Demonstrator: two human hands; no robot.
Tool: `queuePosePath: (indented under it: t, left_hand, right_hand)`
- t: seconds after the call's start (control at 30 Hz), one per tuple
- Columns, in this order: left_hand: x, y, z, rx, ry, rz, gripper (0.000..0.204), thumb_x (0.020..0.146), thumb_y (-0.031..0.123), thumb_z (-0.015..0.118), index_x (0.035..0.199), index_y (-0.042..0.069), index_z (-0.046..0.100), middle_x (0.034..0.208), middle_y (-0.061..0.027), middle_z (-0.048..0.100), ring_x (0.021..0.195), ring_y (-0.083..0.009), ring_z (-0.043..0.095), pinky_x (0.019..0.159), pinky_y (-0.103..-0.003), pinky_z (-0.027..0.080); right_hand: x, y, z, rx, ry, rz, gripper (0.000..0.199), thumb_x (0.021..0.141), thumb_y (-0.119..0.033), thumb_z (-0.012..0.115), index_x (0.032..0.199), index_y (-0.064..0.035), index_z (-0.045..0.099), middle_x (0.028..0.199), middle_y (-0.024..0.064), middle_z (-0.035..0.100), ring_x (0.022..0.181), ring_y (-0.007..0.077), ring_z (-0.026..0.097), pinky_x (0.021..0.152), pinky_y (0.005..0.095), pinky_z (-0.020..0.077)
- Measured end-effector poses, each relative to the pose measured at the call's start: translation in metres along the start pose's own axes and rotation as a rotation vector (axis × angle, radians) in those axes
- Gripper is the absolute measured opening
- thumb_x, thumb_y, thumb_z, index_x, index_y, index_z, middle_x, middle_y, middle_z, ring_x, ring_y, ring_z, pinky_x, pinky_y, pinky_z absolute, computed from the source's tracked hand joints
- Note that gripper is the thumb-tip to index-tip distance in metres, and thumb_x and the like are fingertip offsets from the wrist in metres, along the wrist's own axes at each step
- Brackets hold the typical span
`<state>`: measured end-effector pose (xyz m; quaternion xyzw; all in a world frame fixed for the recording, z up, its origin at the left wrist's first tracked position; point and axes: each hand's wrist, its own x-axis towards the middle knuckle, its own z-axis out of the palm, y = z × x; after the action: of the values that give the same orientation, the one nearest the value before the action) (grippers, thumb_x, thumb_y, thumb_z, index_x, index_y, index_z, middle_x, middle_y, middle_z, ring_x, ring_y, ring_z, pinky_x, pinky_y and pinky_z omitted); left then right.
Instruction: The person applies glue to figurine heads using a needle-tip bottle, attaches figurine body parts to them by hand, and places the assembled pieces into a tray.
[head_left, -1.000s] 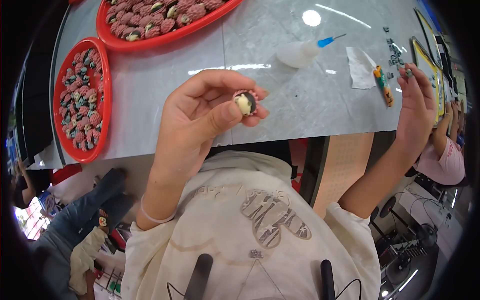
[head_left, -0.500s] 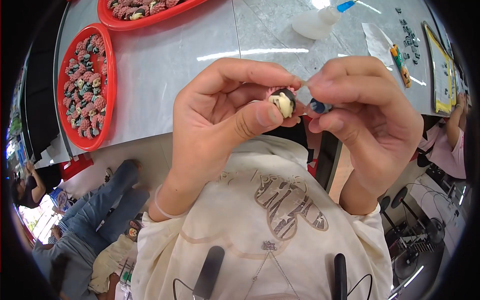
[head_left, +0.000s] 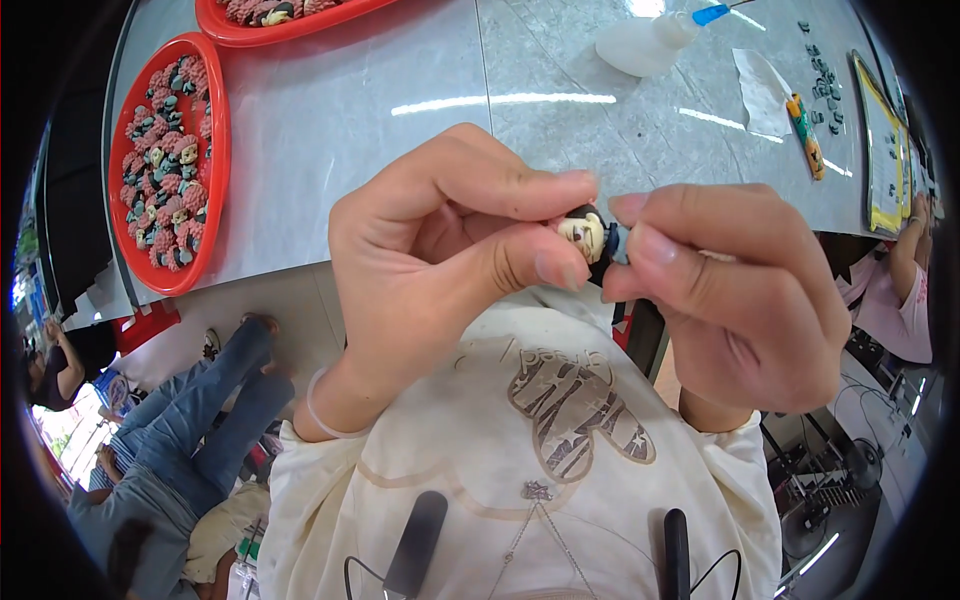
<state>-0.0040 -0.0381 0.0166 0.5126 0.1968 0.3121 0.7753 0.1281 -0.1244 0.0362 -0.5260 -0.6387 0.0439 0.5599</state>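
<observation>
Between the thumb and forefinger of my left hand (head_left: 450, 230) is a small figurine head (head_left: 581, 234) with a cream face and dark hair; the fingers cover part of it. My right hand (head_left: 740, 270) pinches a small dark blue-grey figurine body (head_left: 617, 244), mostly hidden by the fingertips. The body meets the head at its lower side, and the two pieces appear to touch. Both hands are held above the near edge of the table, in front of my chest.
A red oval tray (head_left: 222, 165) of pink-and-dark figurine pieces stands at left, another red tray (head_left: 300, 37) behind it. Toward the back right are a white squeeze bottle (head_left: 640, 48), white paper (head_left: 760, 95), an orange-green tube (head_left: 803, 135), small dark pieces (head_left: 825, 85) and a yellow-edged tray (head_left: 880, 215).
The right hand has moved down and left, bringing the dark body from beside the head against it. The head has turned in my left fingers.
</observation>
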Motion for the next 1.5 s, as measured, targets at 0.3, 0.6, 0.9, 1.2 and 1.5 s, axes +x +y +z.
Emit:
queuePosePath:
  t: [0.3, 0.6, 0.9, 1.2, 1.5]
  left_hand:
    - [0.004, 0.005, -0.009, 0.191, -0.042, 0.117, 0.032, 0.062, 0.012, 0.071, 0.085, -0.004, 0.056, 0.077, -0.0105, 0.054, 0.066, -0.0126, 0.052, 0.065, -0.023, 0.045]
    - [0.016, 0.057, -0.034, 0.372, -0.139, -0.014, 0.033, 0.061, -0.005, 0.065, 0.092, -0.004, 0.053, 0.094, -0.0127, 0.054, 0.078, -0.0166, 0.055, 0.066, -0.023, 0.043]
    - [0.032, 0.128, -0.101, 1.514, 0.131, 0.065, 0.022, 0.075, 0.002, 0.047, 0.097, 0.001, 0.051, 0.090, -0.0118, 0.052, 0.077, -0.0195, 0.054, 0.068, -0.025, 0.043]
    - [0.145, 0.097, -0.080, 1.686, -0.229, 0.166, 0.014, 0.074, 0.006, 0.055, 0.087, 0.001, 0.052, 0.078, -0.0094, 0.054, 0.074, -0.0171, 0.054, 0.068, -0.026, 0.042]
    - [0.153, 0.100, -0.106, 1.498, -0.251, 0.102, 0.013, 0.072, 0.004, 0.056, 0.084, 0.002, 0.051, 0.076, -0.0056, 0.054, 0.072, -0.0149, 0.053, 0.069, -0.025, 0.042]
  right_hand:
    - [0.008, 0.009, 0.004, 0.088, -0.033, 0.051, 0.023, 0.056, 0.009, 0.067, 0.075, 0.0046, 0.055, 0.071, 0.0186, 0.056, 0.058, 0.0182, 0.057, 0.044, 0.0207, 0.0458]
    - [0.005, 0.007, -0.005, 0.075, 0.015, 0.270, 0.049, 0.046, -0.031, 0.077, 0.073, -0.0022, 0.049, 0.068, 0.0070, 0.048, 0.054, 0.0122, 0.041, 0.044, 0.0188, 0.0284]
    - [-0.008, 0.016, -0.033, 0.021, 0.170, 0.459, 0.045, 0.054, -0.034, 0.072, 0.070, -0.0010, 0.047, 0.065, 0.0050, 0.045, 0.058, 0.0129, 0.039, 0.051, 0.0210, 0.0288]
    - [-0.007, 0.016, -0.035, 0.063, 0.197, 0.491, 0.029, 0.062, -0.016, 0.071, 0.070, -0.0004, 0.047, 0.063, 0.0053, 0.045, 0.058, 0.0119, 0.040, 0.051, 0.0196, 0.0292]
    - [0.004, 0.041, -0.037, 0.139, 0.246, 0.550, 0.022, 0.071, -0.014, 0.064, 0.077, -0.0005, 0.047, 0.072, 0.0037, 0.046, 0.064, 0.0104, 0.040, 0.059, 0.0196, 0.0315]
